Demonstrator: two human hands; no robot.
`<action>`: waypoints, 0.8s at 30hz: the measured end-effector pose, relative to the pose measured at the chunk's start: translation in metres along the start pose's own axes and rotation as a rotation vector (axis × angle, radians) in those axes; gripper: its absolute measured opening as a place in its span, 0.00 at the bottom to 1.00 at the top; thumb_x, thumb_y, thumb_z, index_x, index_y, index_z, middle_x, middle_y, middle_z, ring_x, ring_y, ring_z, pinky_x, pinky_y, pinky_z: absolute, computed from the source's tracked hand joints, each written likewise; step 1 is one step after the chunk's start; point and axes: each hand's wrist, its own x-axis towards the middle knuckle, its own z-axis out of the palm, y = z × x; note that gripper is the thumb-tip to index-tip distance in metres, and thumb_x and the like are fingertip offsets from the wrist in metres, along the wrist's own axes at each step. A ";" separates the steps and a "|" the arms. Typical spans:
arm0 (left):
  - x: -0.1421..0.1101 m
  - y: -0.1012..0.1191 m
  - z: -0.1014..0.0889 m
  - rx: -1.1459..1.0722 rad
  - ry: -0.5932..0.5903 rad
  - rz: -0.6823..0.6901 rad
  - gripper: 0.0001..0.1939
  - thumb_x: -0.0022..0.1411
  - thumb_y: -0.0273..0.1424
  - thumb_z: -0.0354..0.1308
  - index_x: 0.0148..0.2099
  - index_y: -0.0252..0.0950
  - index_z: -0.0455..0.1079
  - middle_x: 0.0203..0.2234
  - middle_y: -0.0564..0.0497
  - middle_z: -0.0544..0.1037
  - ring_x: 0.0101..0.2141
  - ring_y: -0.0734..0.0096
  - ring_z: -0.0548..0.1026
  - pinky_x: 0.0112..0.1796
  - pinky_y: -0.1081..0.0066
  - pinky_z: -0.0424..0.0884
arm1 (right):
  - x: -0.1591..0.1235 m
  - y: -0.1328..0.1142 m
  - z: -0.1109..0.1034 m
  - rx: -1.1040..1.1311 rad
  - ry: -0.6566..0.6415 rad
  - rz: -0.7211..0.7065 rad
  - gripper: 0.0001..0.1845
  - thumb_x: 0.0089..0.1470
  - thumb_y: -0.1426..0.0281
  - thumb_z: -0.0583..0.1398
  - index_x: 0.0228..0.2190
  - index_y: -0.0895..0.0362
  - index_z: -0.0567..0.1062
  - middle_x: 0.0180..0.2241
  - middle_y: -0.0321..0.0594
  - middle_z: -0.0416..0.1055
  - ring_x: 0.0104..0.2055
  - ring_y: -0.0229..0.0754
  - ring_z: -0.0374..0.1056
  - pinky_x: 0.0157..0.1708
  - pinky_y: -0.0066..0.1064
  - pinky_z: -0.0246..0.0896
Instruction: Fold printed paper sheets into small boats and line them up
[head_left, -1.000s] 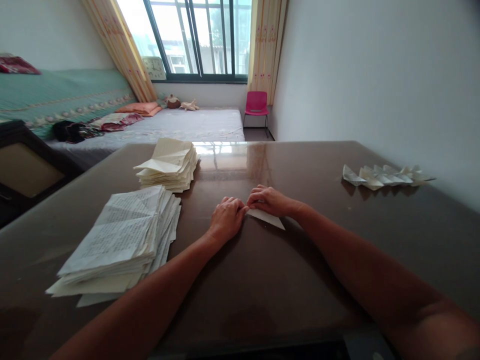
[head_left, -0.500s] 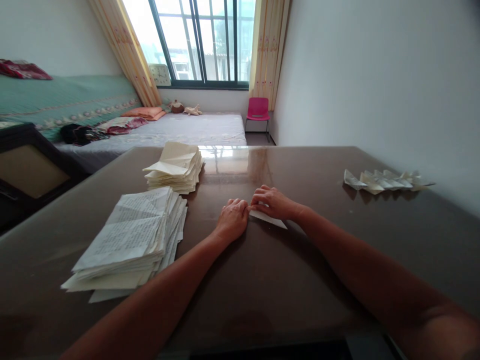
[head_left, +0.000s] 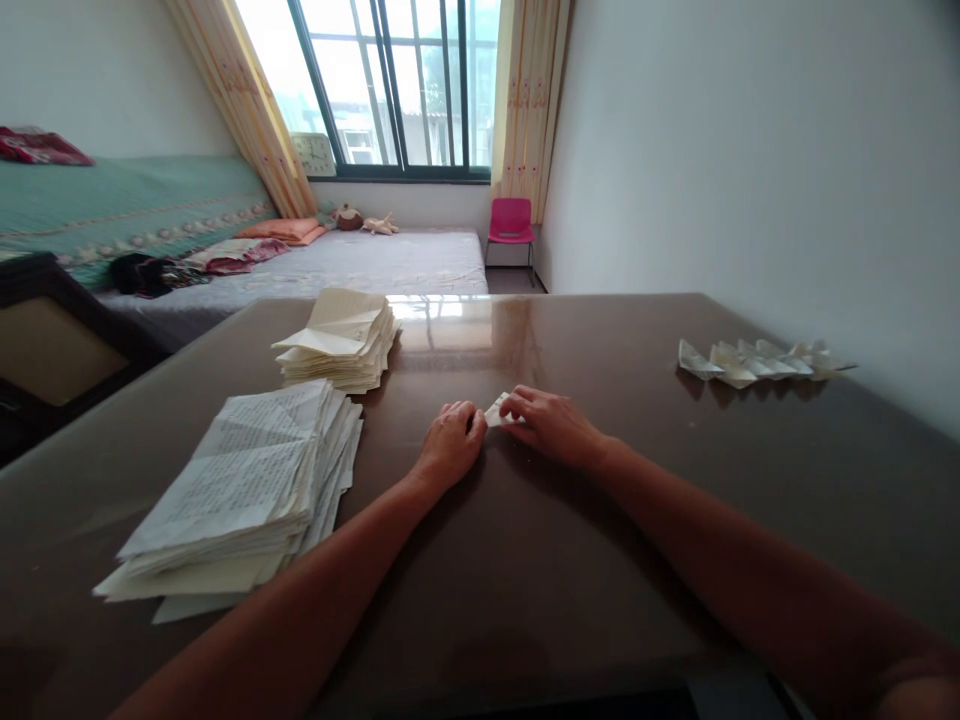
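A small piece of folded paper (head_left: 496,410) lies at the middle of the brown tabletop, between my two hands. My left hand (head_left: 451,440) is closed, with its thumb and curled fingers at the paper's left corner. From the right, my right hand (head_left: 553,424) bends its fingers over the paper and pinches it, hiding much of it. To the left sits a stack of written sheets (head_left: 232,465), and behind it a smaller stack of yellowish paper (head_left: 337,335).
At the right of the glossy table (head_left: 600,590) stands a row of folded paper pieces (head_left: 757,362), close to the white wall. Beyond the table are a bed (head_left: 405,262), a pink chair (head_left: 511,222) and a window. A dark cabinet (head_left: 52,360) stands at the left.
The paper's long pointed end, which stuck out below my right hand, no longer shows; a short part now shows between my hands. My right hand has come slightly lower over it.
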 end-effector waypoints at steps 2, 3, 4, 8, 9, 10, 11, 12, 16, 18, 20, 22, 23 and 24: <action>-0.001 0.001 -0.002 -0.016 0.004 -0.011 0.14 0.65 0.30 0.45 0.25 0.38 0.59 0.24 0.52 0.69 0.32 0.68 0.67 0.36 0.69 0.63 | -0.002 0.006 0.004 0.024 0.006 0.004 0.11 0.60 0.62 0.55 0.40 0.53 0.72 0.38 0.38 0.70 0.36 0.37 0.66 0.34 0.27 0.54; -0.001 0.001 -0.002 -0.023 0.003 -0.012 0.14 0.65 0.30 0.45 0.25 0.38 0.58 0.24 0.52 0.69 0.31 0.68 0.67 0.36 0.69 0.63 | -0.002 0.009 0.006 0.043 0.008 0.005 0.11 0.60 0.62 0.55 0.41 0.53 0.72 0.38 0.37 0.70 0.36 0.37 0.67 0.34 0.26 0.55; -0.001 0.001 -0.003 -0.029 0.000 -0.012 0.14 0.65 0.30 0.45 0.25 0.38 0.58 0.24 0.52 0.69 0.31 0.68 0.67 0.35 0.69 0.63 | -0.003 0.012 0.007 0.062 0.013 0.005 0.11 0.60 0.61 0.55 0.41 0.52 0.72 0.37 0.37 0.70 0.35 0.37 0.67 0.34 0.26 0.55; -0.001 0.001 -0.005 -0.062 -0.025 -0.017 0.15 0.65 0.30 0.44 0.24 0.39 0.55 0.23 0.52 0.68 0.31 0.68 0.67 0.34 0.69 0.62 | -0.003 0.023 0.008 0.126 0.033 0.000 0.12 0.60 0.60 0.56 0.41 0.50 0.74 0.38 0.36 0.70 0.35 0.36 0.67 0.35 0.26 0.57; -0.001 0.001 -0.005 -0.067 -0.028 -0.020 0.15 0.64 0.30 0.43 0.24 0.39 0.54 0.23 0.52 0.67 0.31 0.68 0.67 0.34 0.69 0.62 | -0.003 0.025 0.009 0.146 0.032 -0.003 0.12 0.60 0.60 0.56 0.41 0.50 0.74 0.38 0.36 0.70 0.34 0.36 0.67 0.36 0.26 0.57; -0.001 0.001 -0.005 -0.071 -0.031 -0.024 0.15 0.64 0.30 0.43 0.24 0.39 0.53 0.23 0.52 0.67 0.31 0.68 0.67 0.34 0.69 0.62 | -0.003 0.026 0.009 0.167 0.029 -0.006 0.12 0.59 0.60 0.56 0.41 0.50 0.75 0.38 0.37 0.70 0.34 0.35 0.67 0.36 0.26 0.58; -0.001 0.001 -0.005 -0.075 -0.034 -0.026 0.15 0.64 0.30 0.43 0.24 0.39 0.53 0.23 0.52 0.67 0.31 0.67 0.67 0.34 0.68 0.61 | -0.003 0.028 0.009 0.188 0.026 -0.009 0.12 0.59 0.60 0.57 0.41 0.50 0.75 0.38 0.37 0.70 0.34 0.35 0.67 0.36 0.26 0.58; -0.001 0.002 -0.006 -0.077 -0.036 -0.029 0.14 0.64 0.30 0.43 0.24 0.39 0.53 0.23 0.52 0.66 0.31 0.67 0.66 0.34 0.68 0.61 | -0.002 0.029 0.010 0.208 0.023 -0.012 0.12 0.59 0.60 0.57 0.41 0.50 0.75 0.38 0.37 0.70 0.34 0.35 0.67 0.36 0.26 0.58; -0.001 0.003 -0.006 -0.075 -0.047 -0.033 0.14 0.63 0.30 0.44 0.24 0.39 0.53 0.23 0.52 0.66 0.31 0.67 0.66 0.34 0.68 0.61 | -0.003 0.031 0.010 0.247 0.027 -0.027 0.11 0.58 0.61 0.58 0.41 0.51 0.75 0.38 0.36 0.70 0.32 0.34 0.66 0.35 0.26 0.59; -0.001 0.003 -0.007 -0.076 -0.048 -0.034 0.14 0.63 0.30 0.44 0.24 0.39 0.53 0.23 0.52 0.66 0.31 0.67 0.66 0.34 0.68 0.61 | -0.003 0.030 0.010 0.215 0.043 -0.045 0.11 0.59 0.62 0.57 0.41 0.50 0.76 0.38 0.37 0.71 0.34 0.35 0.67 0.36 0.26 0.59; -0.001 0.003 -0.007 -0.084 -0.046 -0.036 0.13 0.63 0.30 0.44 0.24 0.39 0.54 0.24 0.52 0.67 0.31 0.67 0.66 0.35 0.68 0.61 | -0.003 0.028 0.009 0.153 0.067 -0.073 0.12 0.61 0.62 0.55 0.40 0.50 0.76 0.38 0.38 0.71 0.37 0.36 0.67 0.37 0.27 0.58; -0.001 0.003 -0.007 -0.096 -0.047 -0.035 0.13 0.63 0.30 0.43 0.24 0.38 0.54 0.24 0.52 0.67 0.32 0.67 0.66 0.35 0.68 0.61 | -0.004 0.026 0.008 0.062 0.091 -0.111 0.14 0.62 0.61 0.53 0.41 0.51 0.76 0.39 0.39 0.72 0.39 0.38 0.66 0.38 0.28 0.57; 0.000 0.002 -0.007 -0.101 -0.049 -0.037 0.13 0.63 0.30 0.43 0.24 0.38 0.54 0.24 0.52 0.67 0.31 0.67 0.66 0.35 0.68 0.61 | -0.004 0.025 0.008 0.007 0.103 -0.129 0.14 0.63 0.61 0.52 0.41 0.51 0.76 0.38 0.39 0.72 0.39 0.38 0.66 0.38 0.29 0.57; 0.000 0.002 -0.007 -0.107 -0.050 -0.040 0.13 0.63 0.30 0.43 0.24 0.38 0.54 0.24 0.52 0.66 0.31 0.68 0.66 0.35 0.68 0.60 | -0.004 0.025 0.007 -0.052 0.113 -0.147 0.15 0.63 0.61 0.52 0.41 0.51 0.75 0.38 0.40 0.72 0.40 0.39 0.66 0.39 0.30 0.56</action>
